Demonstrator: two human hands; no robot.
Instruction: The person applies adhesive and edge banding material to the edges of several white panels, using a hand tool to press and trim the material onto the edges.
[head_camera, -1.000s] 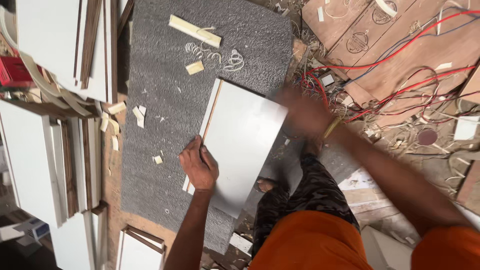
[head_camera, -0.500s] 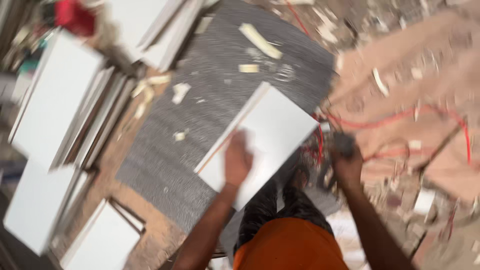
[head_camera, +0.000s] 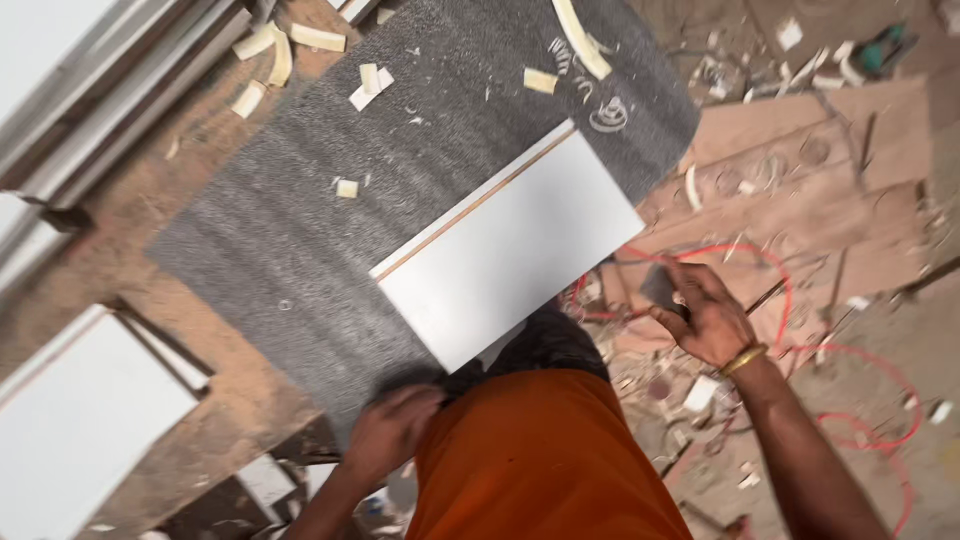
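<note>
Lifted off the white rectangular laminated board (head_camera: 510, 250), the left hand (head_camera: 390, 430) now sits blurred at the near edge of the grey speckled mat (head_camera: 300, 250), lower centre; its fingers cannot be told. Mid-frame lies the board, while the right hand (head_camera: 705, 315) at right pinches a small dark block (head_camera: 658, 287).

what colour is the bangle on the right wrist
Gold, on the right hand's wrist; the bangle shows best in the head view.
</note>
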